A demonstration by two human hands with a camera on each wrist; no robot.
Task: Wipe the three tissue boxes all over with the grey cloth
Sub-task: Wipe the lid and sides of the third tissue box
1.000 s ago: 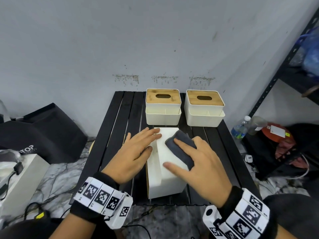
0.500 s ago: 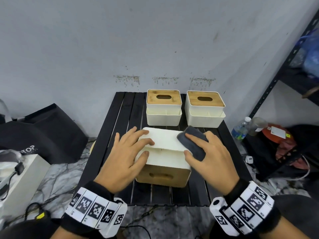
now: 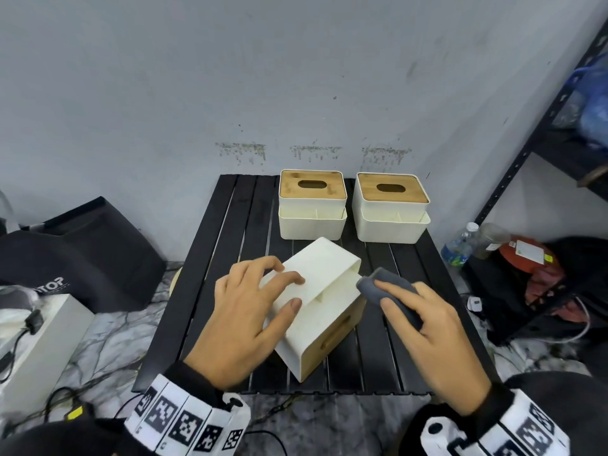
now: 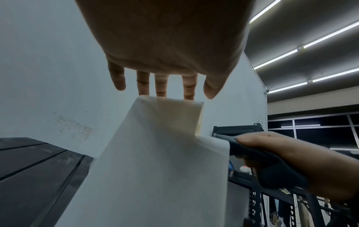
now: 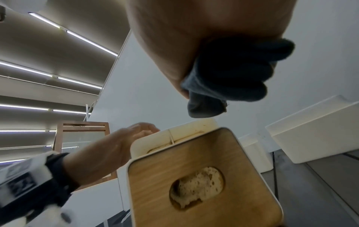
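A: Cream plastic, wood lid: near tissue box (image 3: 317,292) lies tipped on its side on the black slatted desk (image 3: 217,258), turned at an angle, lid facing front-right. Head view.

B: Hands?

A: Left hand (image 3: 245,319) rests on the box's upward face, fingers spread and mostly straight, thumb on the face too. Not curled round anything. Right hand (image 3: 434,337) grips the grey cloth (image 3: 390,296), index finger laid along it, cloth's end touching the box at its right side.

B: Other two boxes?

A: Left rear box (image 3: 312,205) and right rear box (image 3: 391,209) stand upright side by side at the desk's far edge, against the wall, lids up.

B: Left wrist view?

A: Left hand (image 4: 165,46) from below, fingers (image 4: 117,76) extended over the top edge of the near tissue box (image 4: 155,161). Grey cloth (image 4: 252,152) pressed to the box's right edge under the right hand (image 4: 303,161).

B: Right wrist?

A: Right hand (image 5: 204,38) curled round the bunched grey cloth (image 5: 229,76), cloth's tip just above the box. Near tissue box (image 5: 194,176) shows its wood lid and oval slot. Left hand (image 5: 108,152) on the box's far side. Right rear box (image 5: 314,135) behind at right.
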